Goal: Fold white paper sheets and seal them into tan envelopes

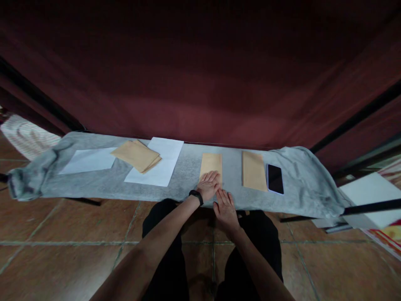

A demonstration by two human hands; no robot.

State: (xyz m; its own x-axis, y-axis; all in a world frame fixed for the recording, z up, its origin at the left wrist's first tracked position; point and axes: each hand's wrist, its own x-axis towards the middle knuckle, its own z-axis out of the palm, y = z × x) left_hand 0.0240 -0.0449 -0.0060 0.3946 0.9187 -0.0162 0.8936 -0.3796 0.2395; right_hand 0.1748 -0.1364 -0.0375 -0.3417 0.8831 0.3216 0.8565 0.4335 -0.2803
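Observation:
A brown paper envelope lies upright on the grey cloth in front of me. My left hand, with a black band on its wrist, rests flat across its lower part, fingers stretched out. Close beside it, my right hand lies with fingers extended at the envelope's lower right corner. The fingers of both hands nearly meet, and the envelope's bottom edge is hidden beneath them. To the right sits a stack of brown envelopes. Neither hand grasps anything.
Left of me, several brown envelopes overlap a white paper sheet; another white sheet lies farther left. A phone is right of the envelope stack. Grey cloth covers the narrow surface, with a dark red curtain behind.

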